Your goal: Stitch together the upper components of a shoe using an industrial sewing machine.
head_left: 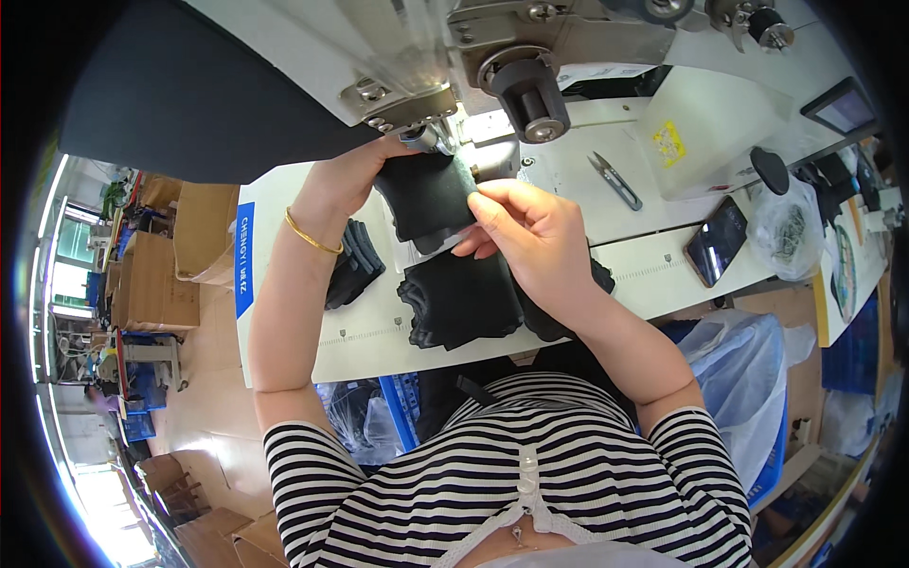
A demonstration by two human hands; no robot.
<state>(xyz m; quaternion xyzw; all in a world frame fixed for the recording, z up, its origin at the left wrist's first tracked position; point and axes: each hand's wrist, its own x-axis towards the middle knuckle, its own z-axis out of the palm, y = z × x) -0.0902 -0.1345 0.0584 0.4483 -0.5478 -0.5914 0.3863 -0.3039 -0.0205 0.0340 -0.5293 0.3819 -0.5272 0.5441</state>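
Observation:
A small black fabric piece lies under the head of a sewing machine, its far edge close to the lit presser foot. My right hand pinches the right edge of this piece between thumb and fingers. At its far left corner is my left hand, with a gold bangle on the wrist; its fingers are mostly hidden behind the machine head and the cloth. Just below, a stack of black fabric pieces rests on the table's near part. Another small dark pile sits beside my left forearm.
Thread snips and a phone lie on the white table to the right. Beyond them is a clear plastic bag. A plastic-lined blue crate stands below right. Cardboard boxes are stacked at left.

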